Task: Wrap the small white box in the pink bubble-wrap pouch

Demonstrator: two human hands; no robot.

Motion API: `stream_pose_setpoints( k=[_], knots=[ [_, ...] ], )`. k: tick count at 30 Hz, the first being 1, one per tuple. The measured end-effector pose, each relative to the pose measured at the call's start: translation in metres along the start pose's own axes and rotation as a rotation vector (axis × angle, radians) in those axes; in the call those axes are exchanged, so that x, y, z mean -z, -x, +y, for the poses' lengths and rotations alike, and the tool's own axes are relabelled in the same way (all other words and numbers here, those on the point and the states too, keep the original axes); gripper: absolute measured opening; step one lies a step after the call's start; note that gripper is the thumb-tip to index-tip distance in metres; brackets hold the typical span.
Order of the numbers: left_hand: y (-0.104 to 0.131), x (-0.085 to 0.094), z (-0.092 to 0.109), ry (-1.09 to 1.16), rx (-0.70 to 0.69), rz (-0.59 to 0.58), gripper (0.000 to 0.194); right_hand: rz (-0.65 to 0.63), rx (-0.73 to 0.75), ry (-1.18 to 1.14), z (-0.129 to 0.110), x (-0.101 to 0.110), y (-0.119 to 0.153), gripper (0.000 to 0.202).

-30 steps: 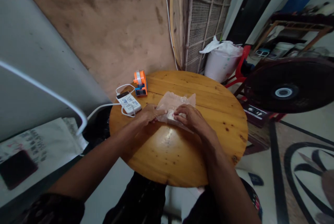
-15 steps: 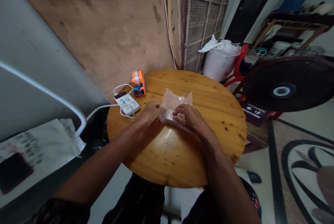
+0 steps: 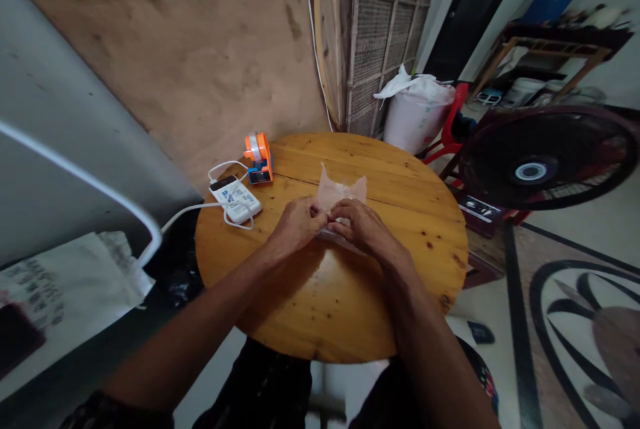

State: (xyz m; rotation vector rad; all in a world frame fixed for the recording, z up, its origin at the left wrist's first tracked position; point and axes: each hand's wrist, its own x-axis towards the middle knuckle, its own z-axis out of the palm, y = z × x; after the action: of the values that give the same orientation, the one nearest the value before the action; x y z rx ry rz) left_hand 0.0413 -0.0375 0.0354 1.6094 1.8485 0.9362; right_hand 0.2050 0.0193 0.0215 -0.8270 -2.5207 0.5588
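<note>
A crinkled, see-through pinkish plastic wrap (image 3: 343, 193) lies at the middle of the round wooden table (image 3: 320, 309), its far edge ragged and standing up a little. My left hand (image 3: 303, 219) pinches its left side between thumb and fingers. Close beside it, with fingertips almost touching the left ones, my right hand (image 3: 356, 221) is curled and pinches the wrap's near part. Both hands cover most of the near side, so whatever lies inside the wrap is hidden.
At the table's left stand an orange and blue tape dispenser (image 3: 260, 157) and a white device (image 3: 236, 198) with a white cable. A large dark fan (image 3: 531, 172) stands right of the table, and a white sack (image 3: 420, 109) behind it.
My left hand has shifted right, over the wrap's left side, and its fingertips now meet those of my right hand. The whole view has shifted slightly.
</note>
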Motion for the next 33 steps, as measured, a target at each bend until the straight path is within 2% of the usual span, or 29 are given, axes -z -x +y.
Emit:
stream_pose_setpoints(
  k=[3, 6, 10, 14, 19, 24, 29, 33],
  knots=[
    [0.002, 0.003, 0.002, -0.072, -0.051, -0.049, 0.015, -0.021, -0.005, -0.010, 0.001, 0.000, -0.001, 0.012],
    [0.001, 0.011, 0.004, -0.081, -0.056, -0.171, 0.017, -0.030, -0.011, -0.029, 0.002, 0.001, -0.001, 0.013],
    [-0.001, 0.025, 0.005, 0.007, -0.078, -0.339, 0.021, -0.008, -0.013, -0.056, 0.002, 0.001, 0.000, 0.010],
    [-0.002, 0.030, 0.003, 0.027, -0.180, -0.423, 0.019, 0.000, -0.017, -0.058, 0.003, 0.001, 0.001, 0.011],
    [0.001, 0.025, 0.003, -0.119, -0.266, -0.340, 0.016, 0.031, -0.021, -0.086, 0.002, 0.006, 0.000, 0.013],
    [0.001, 0.021, 0.000, -0.331, -0.368, -0.299, 0.017, 0.239, -0.029, -0.224, -0.001, 0.013, 0.000, 0.012],
    [-0.001, 0.023, -0.008, -0.333, -0.490, -0.274, 0.014, 0.371, -0.195, -0.346, -0.006, 0.019, 0.000, 0.013],
    [-0.001, 0.020, -0.015, -0.274, -0.543, -0.215, 0.014, 0.441, -0.269, -0.337, -0.015, 0.037, 0.006, 0.012]
  ],
)
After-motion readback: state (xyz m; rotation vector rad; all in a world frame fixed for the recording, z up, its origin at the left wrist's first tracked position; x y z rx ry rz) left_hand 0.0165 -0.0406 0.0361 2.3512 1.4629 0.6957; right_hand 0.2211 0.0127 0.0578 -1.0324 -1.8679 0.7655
